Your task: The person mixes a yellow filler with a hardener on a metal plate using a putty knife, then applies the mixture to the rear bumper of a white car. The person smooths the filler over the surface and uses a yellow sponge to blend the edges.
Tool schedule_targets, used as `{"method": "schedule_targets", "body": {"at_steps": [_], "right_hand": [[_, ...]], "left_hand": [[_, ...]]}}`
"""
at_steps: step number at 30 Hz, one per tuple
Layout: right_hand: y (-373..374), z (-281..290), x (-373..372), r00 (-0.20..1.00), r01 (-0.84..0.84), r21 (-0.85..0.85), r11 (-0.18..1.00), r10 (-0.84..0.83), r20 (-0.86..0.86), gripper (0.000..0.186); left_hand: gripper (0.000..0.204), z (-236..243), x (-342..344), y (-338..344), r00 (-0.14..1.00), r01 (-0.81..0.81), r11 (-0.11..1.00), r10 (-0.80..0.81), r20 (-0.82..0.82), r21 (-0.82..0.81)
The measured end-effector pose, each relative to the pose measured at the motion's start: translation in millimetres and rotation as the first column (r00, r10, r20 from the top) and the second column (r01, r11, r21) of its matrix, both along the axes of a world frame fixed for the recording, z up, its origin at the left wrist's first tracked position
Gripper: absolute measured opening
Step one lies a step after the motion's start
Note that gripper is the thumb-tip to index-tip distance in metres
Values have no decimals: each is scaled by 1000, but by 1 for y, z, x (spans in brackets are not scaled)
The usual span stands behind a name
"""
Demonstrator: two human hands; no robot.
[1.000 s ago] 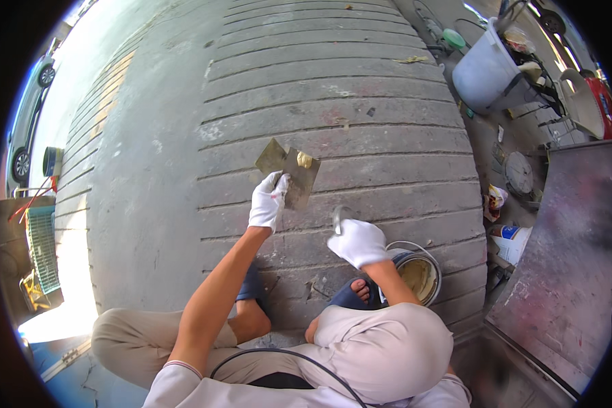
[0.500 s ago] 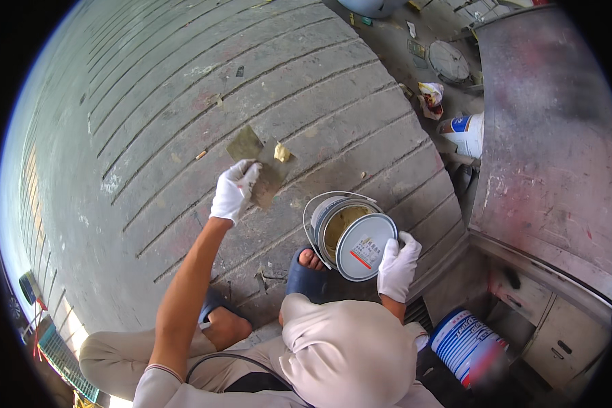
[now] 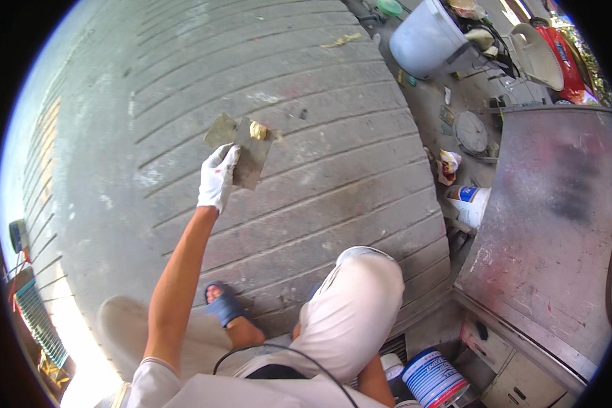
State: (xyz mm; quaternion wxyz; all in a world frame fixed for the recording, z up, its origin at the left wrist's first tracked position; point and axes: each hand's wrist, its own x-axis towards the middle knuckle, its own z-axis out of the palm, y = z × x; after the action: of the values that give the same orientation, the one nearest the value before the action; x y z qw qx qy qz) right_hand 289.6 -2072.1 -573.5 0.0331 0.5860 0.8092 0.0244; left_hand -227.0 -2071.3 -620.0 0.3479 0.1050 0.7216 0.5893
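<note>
My left hand (image 3: 217, 178), in a white glove, is closed on two thin flat plates, apparently putty scrapers, held above the grooved floor. The smaller olive plate (image 3: 220, 131) sticks out to the left; the larger grey-brown plate (image 3: 253, 163) slants to the right. A lump of yellowish putty (image 3: 258, 130) sits near the larger plate's upper end. My right forearm (image 3: 374, 382) passes beneath my bent right knee, which hides the right hand. Past that knee shows only the pale rim of the can (image 3: 368, 251); the rest of it is hidden.
To the right stands a metal cabinet (image 3: 537, 197) with a stained top. A blue-and-white paint can (image 3: 434, 378) is beside my right leg. Along the platform's right edge lie a white bucket (image 3: 470, 204), a round lid (image 3: 470, 132) and litter. A large bluish bin (image 3: 425, 41) stands beyond.
The view has shifted, bringing the bin into sight. My right knee has risen or moved across the can, hiding it and my right hand. The left hand still grips the plates.
</note>
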Motion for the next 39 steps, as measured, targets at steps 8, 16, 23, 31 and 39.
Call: {"method": "schedule_targets", "body": {"at_steps": [8,16,23,31,39], "right_hand": [[18,-48,15,992,21,47,999,-27,127,69],[45,22,-15,996,94,-373,923,-91,26,107],[396,28,-103,931,-165,-624,764,330,158,41],[743,-34,-331,889,-455,-340,823,395,-233,30],[727,-202,-379,948,-285,-356,890,316,31,49]], "left_hand": [[35,82,-158,38,964,39,999,-38,-263,-3],[26,186,-302,137,843,239,948,-309,-440,-208],[20,289,-333,111,944,-25,987,-30,-329,-160],[36,296,-312,210,939,-141,975,186,-288,171],[19,153,-322,274,864,-71,993,15,-503,-92]]}}
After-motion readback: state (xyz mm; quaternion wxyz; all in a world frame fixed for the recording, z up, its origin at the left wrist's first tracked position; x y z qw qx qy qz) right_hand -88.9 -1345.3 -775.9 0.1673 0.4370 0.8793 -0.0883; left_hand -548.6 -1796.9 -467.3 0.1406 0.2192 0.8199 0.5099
